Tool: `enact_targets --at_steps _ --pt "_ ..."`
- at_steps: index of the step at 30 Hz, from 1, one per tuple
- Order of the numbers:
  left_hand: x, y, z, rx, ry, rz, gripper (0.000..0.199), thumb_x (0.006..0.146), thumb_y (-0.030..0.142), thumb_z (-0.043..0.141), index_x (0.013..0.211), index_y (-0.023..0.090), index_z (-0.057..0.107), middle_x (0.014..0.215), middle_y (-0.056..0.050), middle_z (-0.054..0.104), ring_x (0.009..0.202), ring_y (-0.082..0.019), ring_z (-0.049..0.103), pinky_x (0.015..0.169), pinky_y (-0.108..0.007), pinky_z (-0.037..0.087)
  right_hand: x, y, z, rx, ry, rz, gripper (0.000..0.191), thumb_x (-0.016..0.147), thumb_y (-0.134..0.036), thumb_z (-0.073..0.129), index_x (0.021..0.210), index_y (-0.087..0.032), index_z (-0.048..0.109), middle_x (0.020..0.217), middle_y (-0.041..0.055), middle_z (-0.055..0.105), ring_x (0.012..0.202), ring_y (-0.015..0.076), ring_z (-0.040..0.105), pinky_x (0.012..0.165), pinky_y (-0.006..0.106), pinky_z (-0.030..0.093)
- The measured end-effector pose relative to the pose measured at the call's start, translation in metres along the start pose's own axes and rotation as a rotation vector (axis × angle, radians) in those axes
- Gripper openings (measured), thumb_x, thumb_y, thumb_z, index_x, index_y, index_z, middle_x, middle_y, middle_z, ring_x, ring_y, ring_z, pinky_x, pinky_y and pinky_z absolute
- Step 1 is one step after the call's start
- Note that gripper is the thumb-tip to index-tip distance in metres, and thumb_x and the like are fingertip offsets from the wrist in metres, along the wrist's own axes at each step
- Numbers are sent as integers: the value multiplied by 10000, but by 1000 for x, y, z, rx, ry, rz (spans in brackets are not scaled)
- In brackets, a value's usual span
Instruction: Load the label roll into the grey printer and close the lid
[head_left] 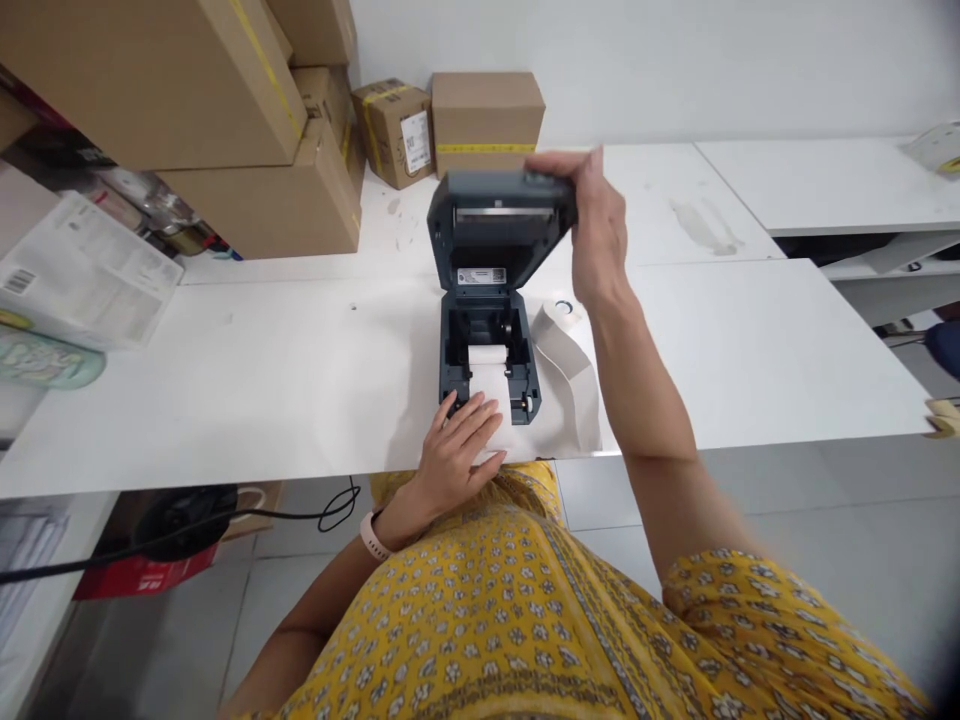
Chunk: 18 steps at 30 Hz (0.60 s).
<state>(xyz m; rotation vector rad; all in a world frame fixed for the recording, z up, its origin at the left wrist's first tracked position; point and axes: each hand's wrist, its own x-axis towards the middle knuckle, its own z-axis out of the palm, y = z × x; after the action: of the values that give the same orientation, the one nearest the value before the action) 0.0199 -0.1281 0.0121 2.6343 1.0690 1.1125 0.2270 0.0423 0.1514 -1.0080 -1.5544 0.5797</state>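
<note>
A dark grey label printer (526,385) sits near the front edge of the white table, its lid (487,185) raised. My right hand (596,225) grips the lid's upper right corner. Inside the bay lies a small white label roll (487,354), and its paper strip (491,382) runs forward over the printer's front. Across the front end of that strip my left hand (459,450) rests with fingers stretched out flat. Beside the printer on the right, another white paper roll (551,315) lies partly unwound, its loose strip reaching the table edge.
Cardboard boxes (285,200) are stacked at the back left, with two smaller ones, including a box with yellow tape (487,115), by the wall. A clear plastic package (82,265) is at far left. Below the table hangs a black cable (292,515).
</note>
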Motion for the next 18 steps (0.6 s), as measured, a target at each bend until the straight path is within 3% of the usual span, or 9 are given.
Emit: enact_targets --at_steps 3,7,10,11,13,15,16,18 --pt "-5 4 -8 -61 43 19 296 959 265 616 1237 197 694 1225 -89 783 1253 -269 697 1151 -529 493 -60 -6 -2 -46 -45 29 537 1041 -655 317 1110 -333 740 1252 12 743 1300 261 629 1196 451 457" --pt "-14 9 -18 -165 119 17 205 922 187 623 1095 222 728 1021 -49 822 1031 -228 777 1009 -458 595 -126 11 1 -96 -158 55 345 1015 -567 488 1085 -347 745 1184 24 762 1308 285 626 1221 537 428" --pt "-19 12 -24 -214 319 -56 197 916 112 594 1003 237 719 826 -2 775 844 -175 758 879 -379 627 -156 28 8 -144 -125 172 456 957 -576 581 1352 -354 627 1488 41 607 1485 301 459 1267 590 335" --pt "-19 11 -24 -199 390 -133 201 928 122 590 1025 246 715 859 -9 767 886 -181 747 896 -389 620 -163 33 11 -109 -95 250 597 928 -588 613 1468 -349 522 1600 51 494 1535 303 389 1272 589 324" --pt "-13 5 -20 -182 452 -368 265 957 218 615 1209 267 678 1162 -66 746 1162 -236 690 1026 -461 571 -171 41 17 33 -62 448 908 858 -618 677 1617 -322 277 1713 85 305 1580 315 309 1265 573 343" --pt "-4 -7 -11 -260 365 -621 519 972 371 638 1466 281 508 1543 -131 533 1440 -304 506 1148 -525 485 -175 45 22 206 -80 637 1114 790 -648 717 1657 -286 119 1715 129 291 1564 334 346 1252 563 372" --pt "0 -14 -6 -349 295 -697 599 992 428 607 1540 287 411 1615 -146 453 1475 -313 471 1142 -515 496 -176 46 23 281 -101 704 1169 766 -658 728 1662 -277 80 1704 139 316 1545 339 382 1249 559 381" --pt "7 -27 6 -532 151 -744 618 1036 482 509 1585 275 312 1603 -170 469 1425 -300 537 1077 -464 556 -177 46 24 375 -126 776 1228 734 -665 747 1664 -275 46 1677 140 374 1509 341 440 1246 554 394"
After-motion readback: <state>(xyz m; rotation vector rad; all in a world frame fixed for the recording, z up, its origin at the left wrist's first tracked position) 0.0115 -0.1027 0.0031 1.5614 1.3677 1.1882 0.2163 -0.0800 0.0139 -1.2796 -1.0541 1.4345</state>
